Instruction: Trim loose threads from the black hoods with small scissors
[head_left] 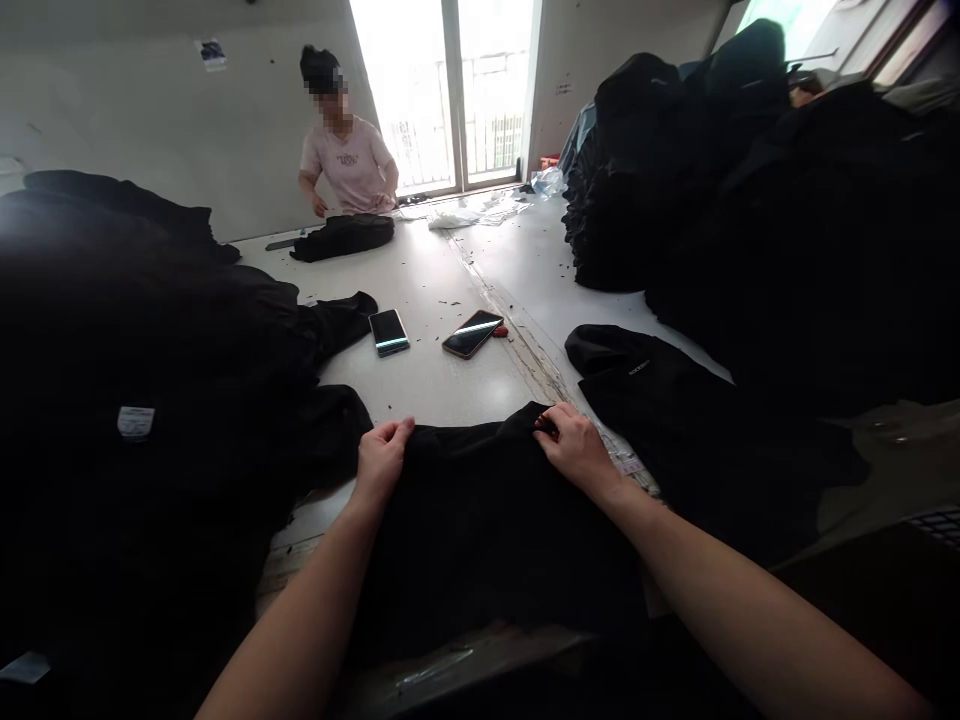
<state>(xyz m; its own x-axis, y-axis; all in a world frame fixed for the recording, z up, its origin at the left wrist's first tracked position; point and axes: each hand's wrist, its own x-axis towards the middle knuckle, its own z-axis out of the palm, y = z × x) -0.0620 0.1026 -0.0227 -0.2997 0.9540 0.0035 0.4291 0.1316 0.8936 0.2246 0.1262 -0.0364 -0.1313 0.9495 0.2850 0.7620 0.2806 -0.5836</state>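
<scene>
A black garment [487,530] is spread between my two hands at the table's near edge. My left hand [384,455] pinches its far left corner between thumb and fingers. At the far right corner, my right hand [574,443] is closed on the cloth, with something small and dark red showing at its fingertips, too small to name. The garment's far edge runs nearly straight from one hand to the other, and its lower part hangs toward me.
Black garments are heaped at left [150,330] and piled high at right [675,180]. Two phones [389,332] [472,334] and a small red object [501,331] lie on the white table [450,390]. Across it, a person [349,160] stands behind a folded black garment [345,237].
</scene>
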